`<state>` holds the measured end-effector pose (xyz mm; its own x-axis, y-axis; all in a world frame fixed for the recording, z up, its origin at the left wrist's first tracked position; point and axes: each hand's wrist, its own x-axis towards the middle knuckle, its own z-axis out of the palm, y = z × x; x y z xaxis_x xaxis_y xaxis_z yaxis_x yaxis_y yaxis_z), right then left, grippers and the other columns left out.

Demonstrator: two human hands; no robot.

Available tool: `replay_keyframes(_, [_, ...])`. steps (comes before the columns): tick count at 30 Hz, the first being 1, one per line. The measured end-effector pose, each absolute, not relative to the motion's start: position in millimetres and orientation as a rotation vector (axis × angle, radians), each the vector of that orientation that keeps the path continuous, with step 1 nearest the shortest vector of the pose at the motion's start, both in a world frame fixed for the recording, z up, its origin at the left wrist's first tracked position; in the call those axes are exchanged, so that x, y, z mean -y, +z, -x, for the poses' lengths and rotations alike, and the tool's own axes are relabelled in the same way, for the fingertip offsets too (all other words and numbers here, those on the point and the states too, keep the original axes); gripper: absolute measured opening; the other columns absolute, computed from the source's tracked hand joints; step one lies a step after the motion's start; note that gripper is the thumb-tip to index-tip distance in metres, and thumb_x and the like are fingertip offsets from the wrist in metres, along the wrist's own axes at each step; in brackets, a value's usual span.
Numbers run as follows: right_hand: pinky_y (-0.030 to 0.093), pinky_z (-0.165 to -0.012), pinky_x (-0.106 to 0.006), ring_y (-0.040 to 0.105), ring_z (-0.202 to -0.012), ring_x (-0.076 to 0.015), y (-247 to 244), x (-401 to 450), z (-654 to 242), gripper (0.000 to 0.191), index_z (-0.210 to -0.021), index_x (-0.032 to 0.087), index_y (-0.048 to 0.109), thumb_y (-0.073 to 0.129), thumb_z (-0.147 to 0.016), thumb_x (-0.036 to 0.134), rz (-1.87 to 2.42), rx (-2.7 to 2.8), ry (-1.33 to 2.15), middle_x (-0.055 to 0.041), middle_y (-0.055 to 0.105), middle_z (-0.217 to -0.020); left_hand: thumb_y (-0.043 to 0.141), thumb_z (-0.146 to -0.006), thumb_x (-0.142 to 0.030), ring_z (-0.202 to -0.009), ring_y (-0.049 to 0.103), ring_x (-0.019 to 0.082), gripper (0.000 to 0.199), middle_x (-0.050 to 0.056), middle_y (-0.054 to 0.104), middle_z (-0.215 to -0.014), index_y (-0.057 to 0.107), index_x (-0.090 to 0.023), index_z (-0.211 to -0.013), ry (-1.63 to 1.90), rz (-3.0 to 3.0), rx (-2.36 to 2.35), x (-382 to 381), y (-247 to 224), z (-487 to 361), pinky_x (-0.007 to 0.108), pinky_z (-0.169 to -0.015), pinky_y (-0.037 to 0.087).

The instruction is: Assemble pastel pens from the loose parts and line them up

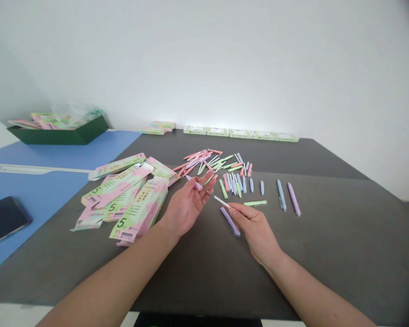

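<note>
The left hand (186, 206) pinches a pink pen barrel (194, 182) and the right hand (255, 231) holds a thin refill (221, 200) just beside it, mid-table (327, 240). Misaligned, the refill could bend or snap; a slip could scatter the loose pens (233, 181) nearby.

Workroom table, loose pens (223, 188), printed pen boxes (139, 213)

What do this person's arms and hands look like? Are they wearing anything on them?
Both forearms are bare: the left arm and right arm show no sleeve, cable or marking in view. The left hand and right hand wear no gloves, and no ring, watch or bracelet can be seen.
</note>
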<state>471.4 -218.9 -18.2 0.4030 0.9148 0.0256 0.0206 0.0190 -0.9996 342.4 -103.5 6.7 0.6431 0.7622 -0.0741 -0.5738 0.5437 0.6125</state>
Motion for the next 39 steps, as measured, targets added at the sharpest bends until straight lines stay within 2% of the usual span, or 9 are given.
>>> replay_keyframes(13, [0.042,-0.074,-0.028,0.059,-0.082,-0.0175,-19,216,-473,0.027,-0.097,0.022,0.071,0.055,-0.083,0.038,1.509,1.05,0.78,-0.0012,0.07,-0.089,0.047,-0.089,-0.03,-0.102,0.06,0.016,0.014,0.007,0.061,-0.119,0.053,-0.017,-0.087,0.841,-0.825,-0.408,118,3,-348,0.03,-0.089,0.043])
replay_keyframes(18, [0.041,-0.068,-0.025,0.056,-0.074,-0.0146,-17,216,-470,0.027,-0.098,0.02,0.069,0.052,-0.084,0.036,1.563,1.128,0.706,-0.0001,0.066,-0.08,0.058,-0.081,-0.033,-0.088,0.058,0.014,0.017,0.003,0.065,-0.101,0.057,-0.019,-0.09,0.789,-1.153,-0.561,127,-4,-351,0.029,-0.086,0.041])
replay_keyframes(22, [0.034,-0.049,-0.022,0.045,-0.051,-0.0107,-21,213,-469,0.027,-0.093,0.018,0.065,0.05,-0.084,0.039,1.612,1.109,0.791,0.0047,0.05,-0.054,0.061,-0.077,-0.035,-0.073,0.052,0.011,0.019,-0.002,0.059,-0.076,0.059,-0.016,-0.082,0.724,-1.262,-0.656,128,-6,-353,0.025,-0.073,0.042])
replay_keyframes(24, [0.03,-0.044,-0.021,0.04,-0.044,-0.01,-25,211,-468,0.025,-0.086,0.018,0.061,0.051,-0.083,0.041,1.631,1.07,0.844,0.0069,0.044,-0.047,0.062,-0.077,-0.036,-0.069,0.051,0.01,0.02,-0.002,0.057,-0.072,0.06,-0.016,-0.08,0.691,-1.294,-0.666,125,-7,-353,0.023,-0.068,0.04])
replay_keyframes(29, [0.031,-0.042,-0.021,0.04,-0.039,-0.0097,-28,210,-467,0.027,-0.076,0.02,0.05,0.053,-0.081,0.047,1.649,1.06,0.905,0.0079,0.045,-0.044,0.063,-0.076,-0.038,-0.064,0.051,0.009,0.023,-0.001,0.06,-0.072,0.06,-0.015,-0.078,0.577,-1.28,-0.648,121,-9,-352,0.021,-0.062,0.041])
replay_keyframes(31, [0.034,-0.045,-0.022,0.043,-0.041,-0.01,-25,212,-469,0.03,-0.079,0.02,0.051,0.051,-0.081,0.05,1.615,1.114,0.938,0.007,0.048,-0.047,0.063,-0.076,-0.038,-0.064,0.053,0.008,0.024,-0.001,0.061,-0.072,0.06,-0.015,-0.076,0.559,-1.179,-0.634,120,-11,-352,0.019,-0.061,0.043])
replay_keyframes(35, [0.039,-0.055,-0.024,0.053,-0.054,-0.0121,-16,214,-481,0.044,-0.083,0.018,0.058,0.03,-0.09,0.052,1.652,1.217,0.8,-0.0005,0.06,-0.066,0.065,-0.077,-0.031,-0.06,0.055,0.004,0.018,-0.001,0.061,-0.07,0.061,-0.013,-0.076,0.603,-0.884,-0.675,114,-12,-352,0.013,-0.059,0.047])
replay_keyframes(37, [0.039,-0.058,-0.026,0.056,-0.062,-0.0141,-17,213,-487,0.04,-0.085,0.019,0.061,0.036,-0.089,0.05,1.849,1.308,0.59,-0.0024,0.063,-0.074,0.064,-0.079,-0.025,-0.056,0.055,0.003,0.014,-0.001,0.061,-0.068,0.061,-0.012,-0.076,0.668,-0.757,-0.709,107,-12,-351,0.011,-0.056,0.048])
replay_keyframes(39, [0.039,-0.062,-0.027,0.058,-0.071,-0.0172,-21,212,-489,0.028,-0.088,0.02,0.063,0.051,-0.083,0.044,2.037,1.481,0.361,-0.0043,0.064,-0.081,0.061,-0.081,-0.022,-0.054,0.055,0.002,0.012,-0.001,0.06,-0.065,0.06,-0.011,-0.075,0.72,-0.681,-0.714,101,-10,-350,0.01,-0.053,0.049])
